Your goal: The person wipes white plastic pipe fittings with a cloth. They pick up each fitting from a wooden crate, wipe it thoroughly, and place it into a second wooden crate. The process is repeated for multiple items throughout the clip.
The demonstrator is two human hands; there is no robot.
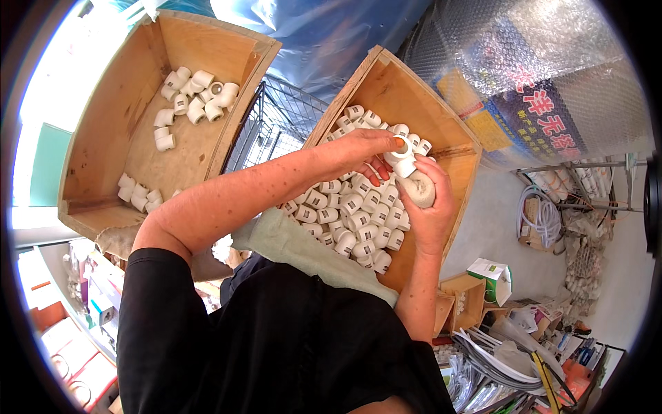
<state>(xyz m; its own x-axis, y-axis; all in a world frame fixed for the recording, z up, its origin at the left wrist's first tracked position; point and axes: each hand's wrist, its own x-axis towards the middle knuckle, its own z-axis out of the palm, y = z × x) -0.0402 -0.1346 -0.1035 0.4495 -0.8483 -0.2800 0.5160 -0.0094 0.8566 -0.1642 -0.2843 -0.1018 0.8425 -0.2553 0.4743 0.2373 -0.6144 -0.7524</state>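
Observation:
A white plastic pipe elbow is held up between my two hands, one round mouth facing up. My left hand grips it at that mouth, thumb tip at the opening, the other fingers spread below. In my right hand is a rolled cream cloth, pressed close against the elbow's lower end; the right fingertips touch the fitting. Beneath both hands, a wooden box holds a heap of similar white elbows, many bearing a small dark printed mark.
To the left stands a second wooden box with fewer white elbows. A wire rack shows between the boxes. Pale green cloth drapes over the near box edge. Bubble-wrapped goods rise at upper right; coiled tubing lies beyond.

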